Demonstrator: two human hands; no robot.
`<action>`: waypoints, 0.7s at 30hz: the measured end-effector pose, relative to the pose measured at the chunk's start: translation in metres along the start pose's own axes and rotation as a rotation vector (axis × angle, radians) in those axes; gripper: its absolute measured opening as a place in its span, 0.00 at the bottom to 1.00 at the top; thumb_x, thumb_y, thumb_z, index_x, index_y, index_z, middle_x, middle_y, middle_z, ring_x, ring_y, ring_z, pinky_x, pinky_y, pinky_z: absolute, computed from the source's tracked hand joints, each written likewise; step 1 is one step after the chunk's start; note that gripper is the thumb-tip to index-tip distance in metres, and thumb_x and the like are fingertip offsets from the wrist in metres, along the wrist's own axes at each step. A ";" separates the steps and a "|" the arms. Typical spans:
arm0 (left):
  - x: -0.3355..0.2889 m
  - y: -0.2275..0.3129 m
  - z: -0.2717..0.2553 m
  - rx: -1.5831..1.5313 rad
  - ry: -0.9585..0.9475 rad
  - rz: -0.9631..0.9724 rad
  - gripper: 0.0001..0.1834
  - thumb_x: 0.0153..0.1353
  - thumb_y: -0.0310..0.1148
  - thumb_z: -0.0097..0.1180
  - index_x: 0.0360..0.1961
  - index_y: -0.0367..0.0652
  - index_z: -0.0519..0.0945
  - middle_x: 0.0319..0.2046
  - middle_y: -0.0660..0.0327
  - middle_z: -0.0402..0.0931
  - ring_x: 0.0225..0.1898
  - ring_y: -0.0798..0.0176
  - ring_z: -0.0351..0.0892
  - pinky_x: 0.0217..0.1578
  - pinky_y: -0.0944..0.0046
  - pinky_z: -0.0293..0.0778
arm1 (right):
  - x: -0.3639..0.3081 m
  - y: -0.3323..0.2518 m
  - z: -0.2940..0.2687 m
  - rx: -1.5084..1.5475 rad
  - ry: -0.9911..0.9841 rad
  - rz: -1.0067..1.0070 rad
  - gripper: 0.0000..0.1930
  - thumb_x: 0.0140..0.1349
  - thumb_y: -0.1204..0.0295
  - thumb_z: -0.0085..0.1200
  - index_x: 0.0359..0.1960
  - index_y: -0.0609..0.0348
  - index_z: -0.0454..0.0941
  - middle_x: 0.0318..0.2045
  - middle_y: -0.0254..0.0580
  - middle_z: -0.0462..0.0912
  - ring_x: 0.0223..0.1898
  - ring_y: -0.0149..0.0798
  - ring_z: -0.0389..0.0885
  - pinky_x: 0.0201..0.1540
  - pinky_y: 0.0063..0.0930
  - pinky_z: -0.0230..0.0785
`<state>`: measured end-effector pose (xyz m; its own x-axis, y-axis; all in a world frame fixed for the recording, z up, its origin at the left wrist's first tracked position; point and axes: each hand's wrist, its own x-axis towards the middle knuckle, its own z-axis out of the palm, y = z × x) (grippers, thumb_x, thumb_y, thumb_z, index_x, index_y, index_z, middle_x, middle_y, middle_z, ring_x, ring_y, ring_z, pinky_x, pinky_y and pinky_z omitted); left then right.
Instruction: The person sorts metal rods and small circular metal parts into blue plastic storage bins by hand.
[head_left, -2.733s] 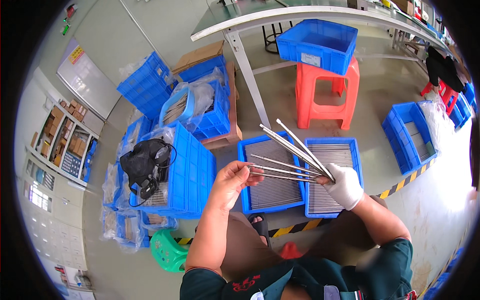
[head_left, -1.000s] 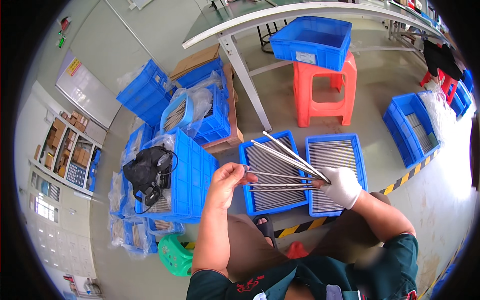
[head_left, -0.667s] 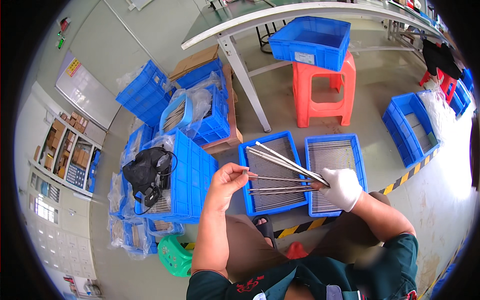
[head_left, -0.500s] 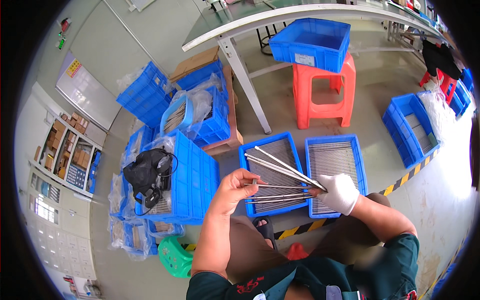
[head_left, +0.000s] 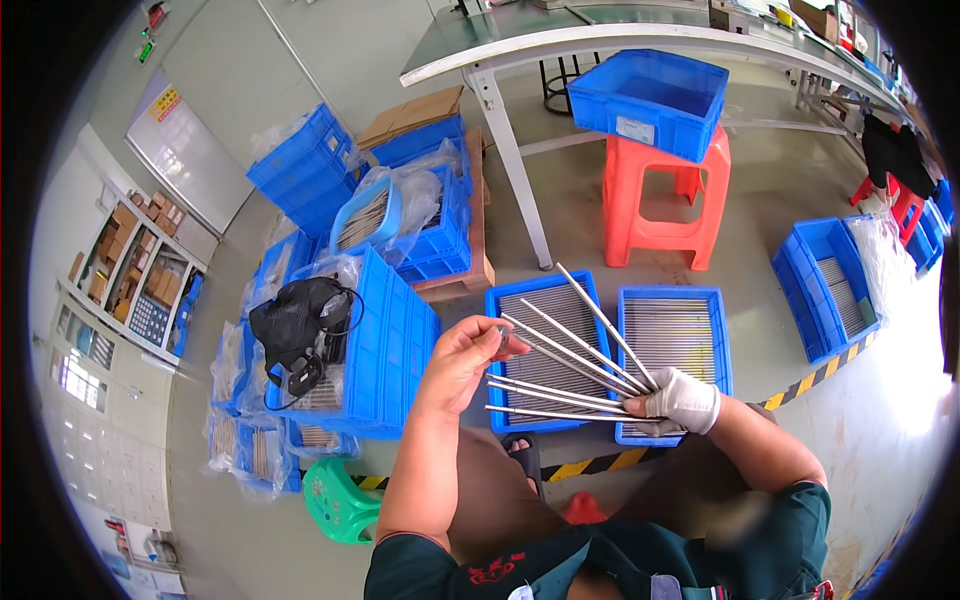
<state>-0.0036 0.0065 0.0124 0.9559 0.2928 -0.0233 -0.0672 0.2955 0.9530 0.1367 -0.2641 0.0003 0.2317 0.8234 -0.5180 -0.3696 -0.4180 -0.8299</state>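
My right hand, in a white glove with bare fingertips, is closed around the near ends of several thin metal rods. They fan out to the left and away, above two blue trays. My bare left hand is closed beside the fan's left side, thumb and fingers pinched together. A small grey bit shows at its fingertips; whether it is a rod end or a separate piece cannot be made out. Below, the left blue tray and the right blue tray hold rows of similar rods.
Stacked blue crates stand at left, a black bag on top. A green stool is near my left leg. Ahead, a red stool carries a blue bin beside a workbench. Another rod-filled crate lies right.
The rods in my right hand have spread into a wider fan. My left hand has moved slightly up, its fingers more curled. The whole view has shifted a little.
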 end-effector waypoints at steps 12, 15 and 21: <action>-0.004 -0.005 -0.009 0.146 -0.129 0.095 0.10 0.61 0.31 0.53 0.41 0.36 0.75 0.38 0.55 0.79 0.42 0.62 0.78 0.44 0.64 0.70 | -0.002 -0.001 0.002 0.059 -0.121 0.108 0.10 0.62 0.66 0.54 0.26 0.57 0.72 0.12 0.30 0.66 0.12 0.24 0.60 0.14 0.18 0.48; -0.004 -0.004 -0.009 0.097 -0.121 0.045 0.10 0.60 0.29 0.54 0.42 0.36 0.75 0.39 0.54 0.79 0.42 0.62 0.78 0.44 0.65 0.70 | -0.001 0.002 -0.001 0.062 -0.134 0.075 0.11 0.62 0.65 0.54 0.25 0.57 0.72 0.12 0.31 0.66 0.11 0.24 0.59 0.14 0.19 0.47; -0.004 -0.001 -0.008 0.110 -0.115 0.003 0.11 0.60 0.30 0.54 0.43 0.37 0.75 0.38 0.54 0.79 0.41 0.63 0.78 0.45 0.66 0.69 | 0.000 0.005 -0.002 0.060 -0.130 0.063 0.12 0.62 0.65 0.54 0.25 0.58 0.72 0.12 0.31 0.66 0.11 0.25 0.60 0.14 0.19 0.47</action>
<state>-0.0096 0.0122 0.0095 0.9825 0.1858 0.0084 -0.0446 0.1915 0.9805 0.1367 -0.2669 -0.0038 0.0893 0.8407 -0.5342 -0.4334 -0.4501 -0.7808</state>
